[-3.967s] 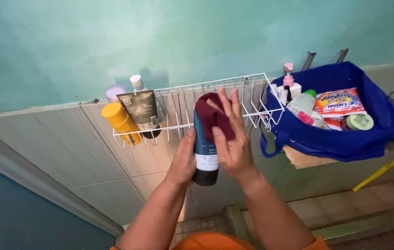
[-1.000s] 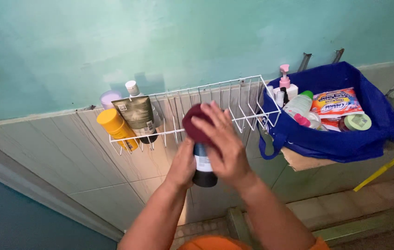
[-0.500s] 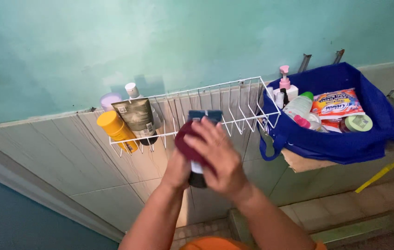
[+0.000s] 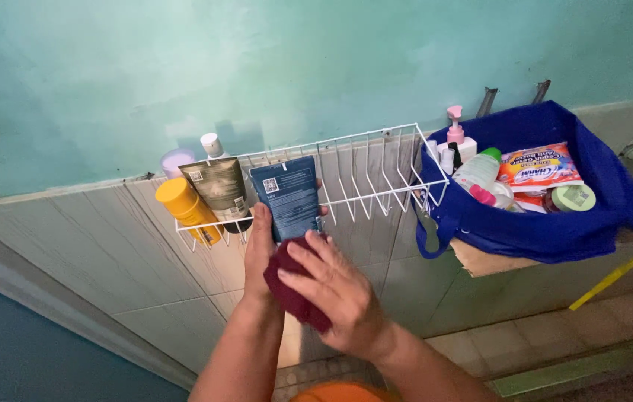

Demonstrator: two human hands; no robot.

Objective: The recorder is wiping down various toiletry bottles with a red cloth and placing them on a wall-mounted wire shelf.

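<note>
My left hand [image 4: 259,249] grips a dark blue squeeze tube [image 4: 286,196] and holds it upright in front of a white wire rack [image 4: 376,173] on the wall. My right hand [image 4: 335,294] presses a maroon cloth [image 4: 295,293] against the tube's lower end. In the rack's left part stand an olive-grey tube [image 4: 216,187], a yellow bottle [image 4: 185,208], a small white-capped bottle [image 4: 211,144] and a lilac lid [image 4: 176,161].
A blue bag [image 4: 554,216] sits on a ledge at the right, holding a pink pump bottle [image 4: 455,132], a green-capped bottle [image 4: 480,165], a printed packet [image 4: 539,168] and a round tin [image 4: 571,197]. Tiled wall below, teal wall above.
The tube has turned so its flat face shows. My right hand has slid the cloth from the tube's top down to its lower end.
</note>
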